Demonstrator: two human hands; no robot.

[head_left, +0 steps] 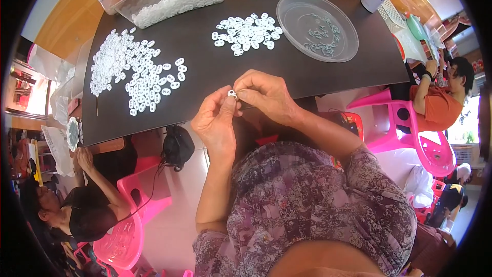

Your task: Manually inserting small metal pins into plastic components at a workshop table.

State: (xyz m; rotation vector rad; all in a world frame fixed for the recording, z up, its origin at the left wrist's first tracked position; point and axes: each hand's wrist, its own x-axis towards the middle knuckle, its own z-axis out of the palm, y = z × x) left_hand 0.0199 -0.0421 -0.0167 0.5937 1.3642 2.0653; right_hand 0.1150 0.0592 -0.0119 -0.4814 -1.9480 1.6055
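Observation:
Just off the table's near edge, my two hands meet at a small white plastic piece (pixel 232 93) with a dark hole in it. My left hand (pixel 216 120) pinches the piece between thumb and fingers. From the other side, the thumb and finger of my right hand (pixel 267 96) are closed at the same piece; any smaller part between them is hidden. Beyond my hands lies a loose heap of white oval pieces (pixel 247 34). Right of it is a round clear plastic tray (pixel 290 28) with small grey metal parts (pixel 324 35) scattered inside.
A larger spread of white oval pieces (pixel 146 74) covers the left of the dark table (pixel 189 92). Two clear bins of white pieces, one a long bin (pixel 177 2), stand at the back. Seated people work at left and right, by pink chairs (pixel 397 120).

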